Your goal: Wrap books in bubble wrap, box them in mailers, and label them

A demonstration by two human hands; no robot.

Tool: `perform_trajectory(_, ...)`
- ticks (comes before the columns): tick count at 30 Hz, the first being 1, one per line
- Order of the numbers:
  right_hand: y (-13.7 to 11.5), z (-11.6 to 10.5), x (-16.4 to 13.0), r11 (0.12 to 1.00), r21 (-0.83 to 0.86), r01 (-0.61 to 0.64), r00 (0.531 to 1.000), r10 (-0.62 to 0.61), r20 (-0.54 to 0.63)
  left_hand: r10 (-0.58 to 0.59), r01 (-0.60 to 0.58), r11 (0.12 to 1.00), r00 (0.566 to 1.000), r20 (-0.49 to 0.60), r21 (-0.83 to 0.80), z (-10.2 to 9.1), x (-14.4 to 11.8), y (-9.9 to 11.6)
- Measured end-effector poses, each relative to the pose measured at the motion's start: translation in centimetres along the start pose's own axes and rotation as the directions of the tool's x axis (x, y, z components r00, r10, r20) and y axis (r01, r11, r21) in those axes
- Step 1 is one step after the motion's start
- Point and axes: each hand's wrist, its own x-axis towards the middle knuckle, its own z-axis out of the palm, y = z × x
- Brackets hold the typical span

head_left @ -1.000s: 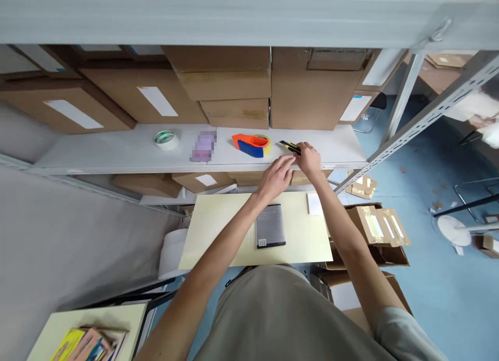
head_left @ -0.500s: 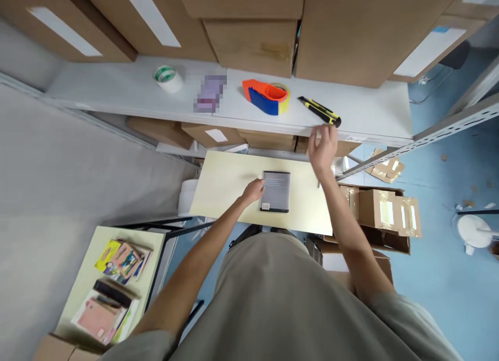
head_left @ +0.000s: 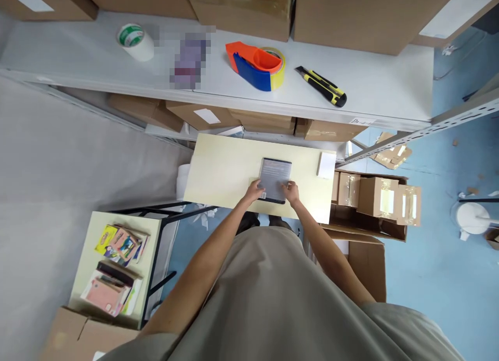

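Both hands down on the flat grey shrink-wrapped packet (head_left: 275, 179), mid pale-yellow table (head_left: 218, 169). Left hand (head_left: 254, 190) at the packet's 7 o'clock corner, fingers curled onto its edge; right hand (head_left: 291, 192) at 5 o'clock, fingertips pressing the near edge. Real grip or mere touch: cannot tell from up here. White barcode sticker near the packet's lower-left corner, print too small to read. Small white pad (head_left: 326, 164) at 3 o'clock of the packet, well apart.

Up at 12 o'clock on the grey metal shelf (head_left: 390, 96): yellow-and-black utility knife (head_left: 321, 85) lying alone, orange-and-blue tape dispenser (head_left: 257, 66) at its 9 o'clock, white roll of green-printed tape (head_left: 134, 39) farther left. White labels on brown cardboard boxes (head_left: 241, 5) behind, unreadable.

Half a second back: right hand up by the knife at the shelf edge, now dropped to the packet; left hand shifted from the packet's left side to its near corner. Knife unmoved.
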Motion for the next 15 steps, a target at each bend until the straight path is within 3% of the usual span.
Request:
perform_trajectory(4, 1.5, -1.1, -0.4, 0.992, 0.120, -0.045, 0.999, 0.043, 0.017, -0.008, 0.009, 0.999, 1.000, 0.019, -0.047, 0.9, 0.3, 0.3)
perform_trajectory(7, 1.2, -1.6, -0.6, 0.970, 0.234, -0.069, 0.997, 0.062, 0.036, -0.019, 0.024, 0.995, 0.998, 0.055, -0.093, 0.8, 0.6, 0.6)
perform_trajectory(11, -0.9, -0.9, -1.3, 0.928, 0.364, -0.078, 0.993, 0.042, 0.106, -0.039, 0.062, 0.982, 0.991, 0.125, -0.181, -0.1, 0.2, 0.8)
perform_trajectory(15, -3.9, 0.3, -2.9, 0.911, 0.413, -0.001, 0.990, -0.056, 0.126, 0.002, 0.052, 0.948, 0.986, 0.167, -0.314, -1.5, -1.1, 1.0)
